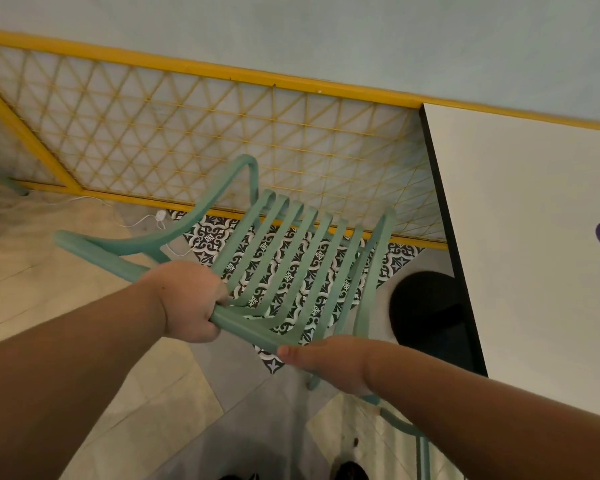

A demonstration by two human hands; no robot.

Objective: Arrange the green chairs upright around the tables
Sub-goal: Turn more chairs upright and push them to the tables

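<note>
A green slatted chair (pixel 284 244) with curved armrests hangs in front of me, tilted, its slats running away toward the yellow fence. My left hand (pixel 187 303) grips the near top bar of the chair, fingers curled round it. My right hand (pixel 329 360) holds the same bar further right, thumb lying along its end. A white table (pixel 534 220) with a dark edge stands to the right of the chair, and its black round base (pixel 426 306) shows below the tabletop.
A yellow lattice fence (pixel 222 133) runs behind the chair against a pale wall. Patterned black-and-white tiles (pixel 219 237) and beige floor lie below. A white cable (pixel 142 221) trails on the floor at left. Part of another green chair (pixel 406 427) shows at the bottom right.
</note>
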